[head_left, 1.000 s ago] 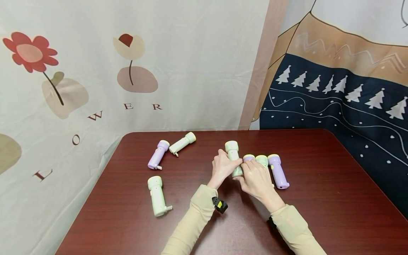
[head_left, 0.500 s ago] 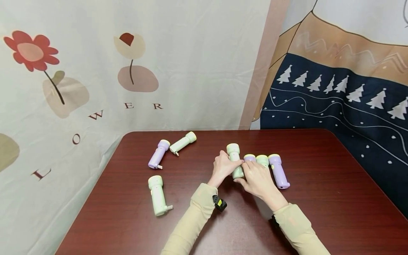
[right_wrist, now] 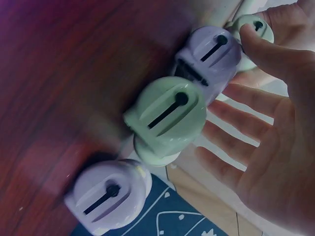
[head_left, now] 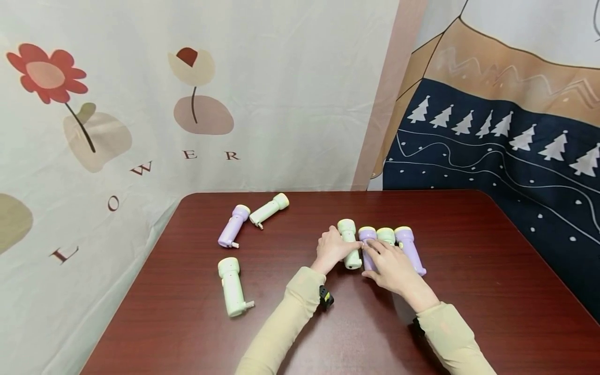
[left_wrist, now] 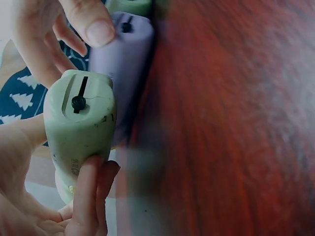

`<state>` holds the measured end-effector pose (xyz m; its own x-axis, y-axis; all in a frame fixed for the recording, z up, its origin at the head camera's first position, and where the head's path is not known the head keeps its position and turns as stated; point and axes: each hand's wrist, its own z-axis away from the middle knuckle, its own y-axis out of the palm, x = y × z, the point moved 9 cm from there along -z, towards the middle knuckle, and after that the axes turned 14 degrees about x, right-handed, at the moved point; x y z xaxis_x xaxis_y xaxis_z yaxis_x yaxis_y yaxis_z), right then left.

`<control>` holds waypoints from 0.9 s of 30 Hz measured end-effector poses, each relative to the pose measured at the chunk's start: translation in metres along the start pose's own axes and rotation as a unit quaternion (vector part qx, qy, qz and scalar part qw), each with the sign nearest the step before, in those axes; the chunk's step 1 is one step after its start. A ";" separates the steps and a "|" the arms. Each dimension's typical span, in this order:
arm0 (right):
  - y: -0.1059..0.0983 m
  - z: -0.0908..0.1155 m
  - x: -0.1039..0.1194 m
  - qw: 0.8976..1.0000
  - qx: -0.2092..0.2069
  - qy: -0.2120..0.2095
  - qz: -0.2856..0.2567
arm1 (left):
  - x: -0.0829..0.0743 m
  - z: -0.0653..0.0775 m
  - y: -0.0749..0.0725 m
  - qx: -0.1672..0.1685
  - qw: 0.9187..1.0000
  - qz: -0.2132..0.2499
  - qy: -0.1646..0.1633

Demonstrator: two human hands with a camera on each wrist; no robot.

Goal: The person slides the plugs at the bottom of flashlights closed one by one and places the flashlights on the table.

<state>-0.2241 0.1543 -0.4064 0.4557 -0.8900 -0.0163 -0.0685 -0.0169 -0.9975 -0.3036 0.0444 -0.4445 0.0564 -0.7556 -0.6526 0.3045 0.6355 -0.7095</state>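
My left hand [head_left: 330,251] grips a light green flashlight [head_left: 347,227], its thumb on one side and fingers curled round the other. In the left wrist view that green flashlight's end [left_wrist: 78,118] shows a slot with a dark knob. My right hand [head_left: 394,268] lies just to the right, fingers spread and fairly straight, over the middle of the row. Beneath it are a purple flashlight [head_left: 367,234] and another green flashlight [head_left: 386,235], partly hidden. Whether its fingertips touch the purple one is hard to tell. A second purple flashlight [head_left: 410,255] ends the row on the right.
Left on the brown table [head_left: 187,344] lie a green flashlight [head_left: 232,286], a purple flashlight [head_left: 233,227] and another green flashlight [head_left: 268,210], each with a small piece sticking out at its end. A printed curtain [head_left: 290,104] hangs behind the table.
The held green flashlight has come down and slightly right, beside the row's purple flashlight. My right hand has moved off its lower end, to the right, and its fingers have spread.
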 end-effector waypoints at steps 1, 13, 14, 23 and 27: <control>0.001 0.001 -0.001 1.000 0.002 0.001 -0.002 | 0.000 0.000 0.001 0.000 1.000 -0.008 0.000; 0.004 0.003 -0.006 1.000 0.011 0.000 -0.012 | -0.004 -0.001 0.010 0.009 0.998 -0.054 0.011; 0.004 0.003 -0.006 1.000 0.011 -0.001 -0.014 | -0.004 0.000 0.010 0.011 0.998 -0.058 0.012; 0.003 0.004 -0.006 1.000 0.008 -0.003 -0.020 | -0.006 0.003 0.014 0.038 0.996 -0.074 0.019; 0.003 0.003 -0.006 1.000 0.006 -0.004 -0.022 | -0.006 0.005 0.013 0.042 0.996 -0.073 0.026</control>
<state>-0.2240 0.1609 -0.4097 0.4645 -0.8852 0.0270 -0.0377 -0.0503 -0.9980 -0.2953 0.0563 -0.4487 -0.0427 -0.8282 -0.5589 0.3842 0.5027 -0.7744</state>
